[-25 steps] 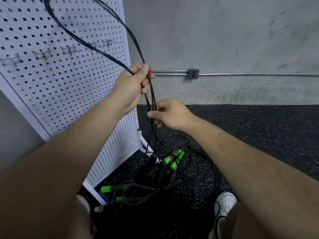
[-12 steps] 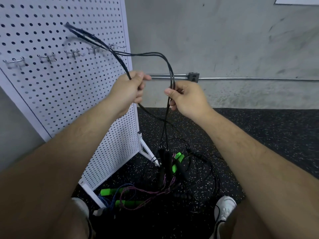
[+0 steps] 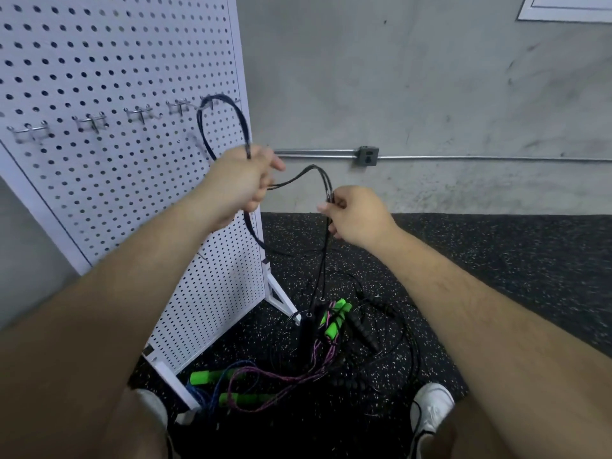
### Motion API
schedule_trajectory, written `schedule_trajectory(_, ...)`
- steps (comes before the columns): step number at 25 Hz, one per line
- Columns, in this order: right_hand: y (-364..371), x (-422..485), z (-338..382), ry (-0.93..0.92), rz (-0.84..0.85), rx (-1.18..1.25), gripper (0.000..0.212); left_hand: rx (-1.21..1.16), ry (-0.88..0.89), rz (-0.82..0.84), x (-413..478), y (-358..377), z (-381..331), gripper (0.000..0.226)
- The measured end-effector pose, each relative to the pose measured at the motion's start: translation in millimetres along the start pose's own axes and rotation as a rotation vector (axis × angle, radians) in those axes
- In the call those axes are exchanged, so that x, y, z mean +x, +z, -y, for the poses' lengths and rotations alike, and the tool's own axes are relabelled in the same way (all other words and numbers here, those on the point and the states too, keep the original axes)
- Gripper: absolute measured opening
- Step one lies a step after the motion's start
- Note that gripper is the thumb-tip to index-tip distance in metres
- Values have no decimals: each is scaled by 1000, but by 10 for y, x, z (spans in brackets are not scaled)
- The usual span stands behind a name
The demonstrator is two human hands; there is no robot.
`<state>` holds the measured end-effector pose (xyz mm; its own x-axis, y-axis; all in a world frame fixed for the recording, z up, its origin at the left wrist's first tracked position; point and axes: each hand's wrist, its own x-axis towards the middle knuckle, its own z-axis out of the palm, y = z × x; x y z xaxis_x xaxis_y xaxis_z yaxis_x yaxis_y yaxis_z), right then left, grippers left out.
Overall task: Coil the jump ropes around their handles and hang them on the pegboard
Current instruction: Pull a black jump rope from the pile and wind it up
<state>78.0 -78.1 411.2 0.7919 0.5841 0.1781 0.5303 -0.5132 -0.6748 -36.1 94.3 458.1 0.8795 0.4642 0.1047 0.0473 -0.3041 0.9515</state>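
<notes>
Seen from your head camera, your left hand [image 3: 236, 185] is curled into a fist around the black jump rope [image 3: 244, 125]. A loop of the rope rises above your knuckles in front of the pegboard [image 3: 116, 61]. Your right hand [image 3: 357, 215], just lower and to the right, pinches the same strands between thumb and fingertips. The cord arches between both hands, then drops from the right one to its black handles [image 3: 309, 323], down by the floor. The loop's top overlaps the rightmost of the metal hooks [image 3: 92, 120]; whether they touch is unclear. Green-handled ropes [image 3: 336, 321] with purple and blue cords lie tangled on the speckled mat [image 3: 496, 260], near your white shoe [image 3: 430, 405].
</notes>
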Motion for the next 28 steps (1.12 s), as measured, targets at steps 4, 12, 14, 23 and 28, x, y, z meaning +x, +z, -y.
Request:
schedule_trajectory(4,-78,2,151,-8,-154,370,28,336,-12,170,-67,233,231,21)
schedule_trajectory(12,-74,-44,236,-109,-152,421,27,176,73,277,-69,480,327,21)
schedule_trajectory(14,-130,-86,247,-122,-106,470,20,111,71,202,-51,435,279,22)
schedule_trajectory(23,205,-163,49,-84,219,104,19,-373,100,29,83,173,19,20)
schedule_trajectory(28,68,-107,191,-102,32,246,16,-149,76,128,22,163,221,22)
